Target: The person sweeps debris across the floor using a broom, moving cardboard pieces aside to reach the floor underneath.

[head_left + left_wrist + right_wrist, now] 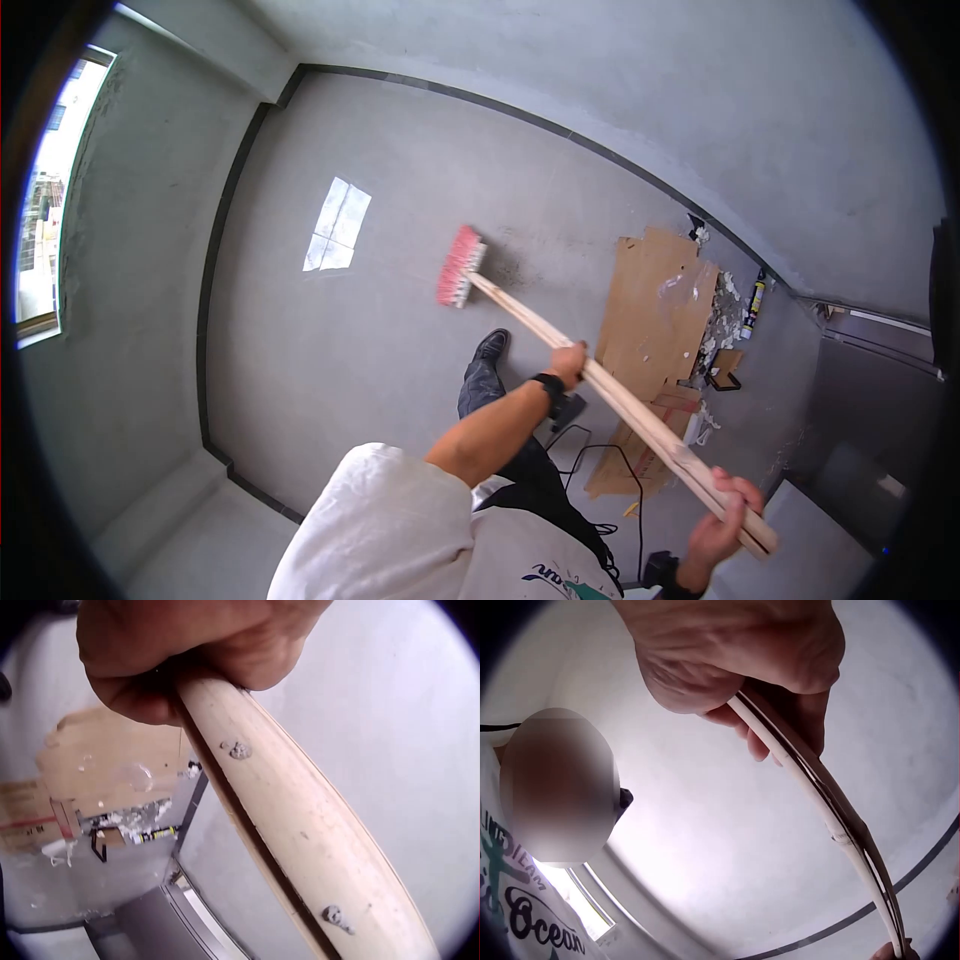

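Note:
A broom with red and white bristles (460, 267) has its head on the grey floor, beside a patch of dark dust (515, 265). Its long wooden handle (640, 415) slants toward the lower right. My left hand (568, 364) grips the handle partway along. Near the top end, my right hand (720, 522) is wrapped round it. Seen from the left wrist, the left hand (195, 649) curls over the pale wood (300, 825), which has a lengthwise dark gap. From the right wrist, the right hand (742, 652) holds the handle (810, 787), its fingers partly hidden behind it.
Flattened cardboard (655, 310) lies to the right, with white debris (722, 310) and a yellow-and-black tube (753, 308) along its edge. A black cable (635, 490) runs near my legs. Dark skirting (208, 300) borders the walls; a window (60, 190) is at left.

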The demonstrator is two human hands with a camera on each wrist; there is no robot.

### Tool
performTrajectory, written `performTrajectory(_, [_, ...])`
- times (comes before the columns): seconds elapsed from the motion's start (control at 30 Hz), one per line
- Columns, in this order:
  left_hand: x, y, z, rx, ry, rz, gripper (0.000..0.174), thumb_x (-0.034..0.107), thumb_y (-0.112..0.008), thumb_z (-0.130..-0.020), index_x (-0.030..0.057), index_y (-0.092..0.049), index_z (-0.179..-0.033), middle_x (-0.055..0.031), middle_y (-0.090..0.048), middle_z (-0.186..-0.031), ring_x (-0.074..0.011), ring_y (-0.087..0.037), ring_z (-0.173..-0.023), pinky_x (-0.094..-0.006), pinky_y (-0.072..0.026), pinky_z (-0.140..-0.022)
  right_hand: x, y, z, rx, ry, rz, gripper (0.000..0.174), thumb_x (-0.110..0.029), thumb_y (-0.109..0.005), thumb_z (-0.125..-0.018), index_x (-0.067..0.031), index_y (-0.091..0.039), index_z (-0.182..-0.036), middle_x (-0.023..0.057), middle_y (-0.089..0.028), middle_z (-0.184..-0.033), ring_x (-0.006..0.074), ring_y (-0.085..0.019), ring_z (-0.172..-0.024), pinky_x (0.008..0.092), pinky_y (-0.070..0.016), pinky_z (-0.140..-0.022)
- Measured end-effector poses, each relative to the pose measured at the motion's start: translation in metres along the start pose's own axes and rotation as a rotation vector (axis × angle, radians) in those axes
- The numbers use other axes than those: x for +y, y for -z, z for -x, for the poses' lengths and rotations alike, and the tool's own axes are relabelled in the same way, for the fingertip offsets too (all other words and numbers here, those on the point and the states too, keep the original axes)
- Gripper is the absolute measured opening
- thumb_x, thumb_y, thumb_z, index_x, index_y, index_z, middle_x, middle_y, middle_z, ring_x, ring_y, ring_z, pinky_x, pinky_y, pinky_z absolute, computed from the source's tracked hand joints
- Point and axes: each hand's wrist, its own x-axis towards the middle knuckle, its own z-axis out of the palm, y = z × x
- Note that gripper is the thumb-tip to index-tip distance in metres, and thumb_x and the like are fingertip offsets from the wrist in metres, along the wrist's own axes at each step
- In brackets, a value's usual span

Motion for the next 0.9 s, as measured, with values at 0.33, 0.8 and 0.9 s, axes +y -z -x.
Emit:
performTrajectory(0.33, [0.018, -0.162, 0.116, -0.390, 0.188, 0.157, 0.042, 0.026, -0.062, -0.077, -0.0090, -0.052, -0.098, -0.0155, -0.061, -0.082, -0.0271, -0.064, -0.066, -0.0443, -0.0534, -0.053, -0.142, 0.053, -0.059, 0.106, 0.399, 0.287, 0.027, -0.015, -0.048, -0.088, 0.0089, -0.049, -0.101, 0.0204, -0.057, -0.075, 0.0365, -0.060, -0.072, 0.0462, -0.0530, -0.072])
performTrajectory(0.8, [0.163, 0.205, -0.018, 0.446, -0.217, 0.149, 0.026, 0.021, -0.058, -0.080, -0.0031, -0.052, -0.089, -0.0123, -0.054, -0.070, -0.0240, -0.057, -0.060, -0.0375, -0.0484, -0.051, 0.069, -0.178, -0.047, -0.111, -0.379, -0.492, 0.016, -0.009, -0.043, -0.088, -0.0007, -0.048, -0.102, 0.0144, -0.060, -0.089, 0.0283, -0.059, -0.094, 0.0442, -0.0390, -0.094])
performTrajectory(0.9, [0.170, 0.206, -0.044, 0.341, -0.122, 0.092, 0.028, 0.022, -0.056, -0.081, -0.0002, -0.050, -0.097, -0.0124, -0.056, -0.080, -0.0251, -0.059, -0.066, -0.0396, -0.0524, -0.059, 0.060, -0.196, -0.030, -0.153, -0.207, -0.379, 0.013, -0.002, -0.044, -0.087, 0.0011, -0.049, -0.098, 0.0179, -0.062, -0.092, 0.0247, -0.061, -0.089, 0.0374, -0.0444, -0.088])
